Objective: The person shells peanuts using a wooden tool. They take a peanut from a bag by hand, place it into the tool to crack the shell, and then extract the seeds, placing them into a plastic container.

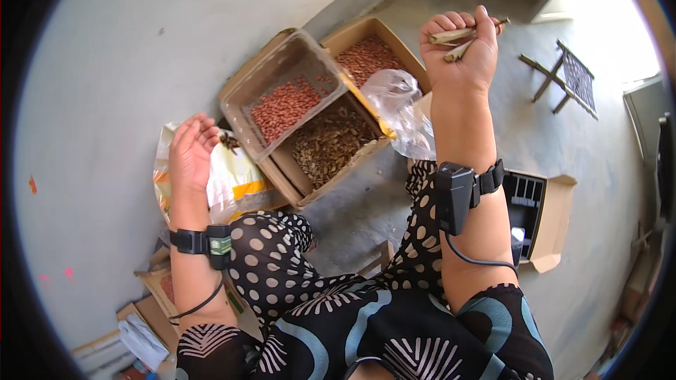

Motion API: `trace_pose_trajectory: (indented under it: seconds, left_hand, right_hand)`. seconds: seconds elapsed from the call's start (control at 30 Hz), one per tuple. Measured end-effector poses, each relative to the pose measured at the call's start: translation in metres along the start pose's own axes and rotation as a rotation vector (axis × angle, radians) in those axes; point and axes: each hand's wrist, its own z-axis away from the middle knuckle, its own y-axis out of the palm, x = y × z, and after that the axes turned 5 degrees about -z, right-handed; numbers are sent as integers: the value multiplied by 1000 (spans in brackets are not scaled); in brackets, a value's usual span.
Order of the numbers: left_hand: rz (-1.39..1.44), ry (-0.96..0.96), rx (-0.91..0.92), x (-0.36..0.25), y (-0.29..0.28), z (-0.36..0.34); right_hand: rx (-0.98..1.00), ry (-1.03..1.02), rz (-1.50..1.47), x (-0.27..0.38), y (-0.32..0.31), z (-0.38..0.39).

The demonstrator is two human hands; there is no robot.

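Near the bottom, the person sits on the grey concrete floor point(91, 98) in black clothes with white dots point(274, 253). Each wrist wears a black band with a small box and a cord.

The left hand point(190, 151) is open wide, with flat fingers, and holds nothing. It hovers just over a shiny white and yellow plastic bag point(236, 183) that lies on the floor.

Beside the bag is a brown cardboard box of dark brown shell bits point(327, 144). A clear plastic tub of red-brown peanuts point(285, 102) sits tilted on top of that box. Behind it is another brown cardboard box of red-brown peanuts point(370, 56), with a crumpled clear plastic bag point(398, 102) touching it.

The right hand point(461, 46) is raised high, past the boxes. Its fingers are closed tight around pale dry peanut pods point(454, 35).

To do this part well, I think the right hand should keep a firm but soft hold so no pod slips. The nuts belong in the tub and the shells in the shell box, so it helps to keep them apart. The open left hand looks ready to catch anything that drops.
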Motion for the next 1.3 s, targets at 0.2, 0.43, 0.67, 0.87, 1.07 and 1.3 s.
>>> trace_pose_trajectory:
  seconds: [0.2, 0.43, 0.67, 0.87, 1.07, 1.3]
  left_hand:
    - [-476, -138, -321, 33, -146, 34]
    - [-730, -399, -63, 115, -210, 60]
    - [-833, -545, 1, 116, -151, 47]
    - [-907, -612, 35, 106, -144, 43]
    - [-993, -653, 26, 97, -140, 50]
    - [-1048, -699, -2, 88, -136, 60]
  right_hand:
    - [-90, 85, 68, -55, 1, 6]
    - [-73, 171, 111, -96, -11, 2]
    - [-56, 181, 68, -99, -12, -4]
    - [-54, 41, 39, -72, -3, -15]
    - [-28, 60, 26, -73, -3, -16]
    - [-56, 85, 2, -86, 10, -3]
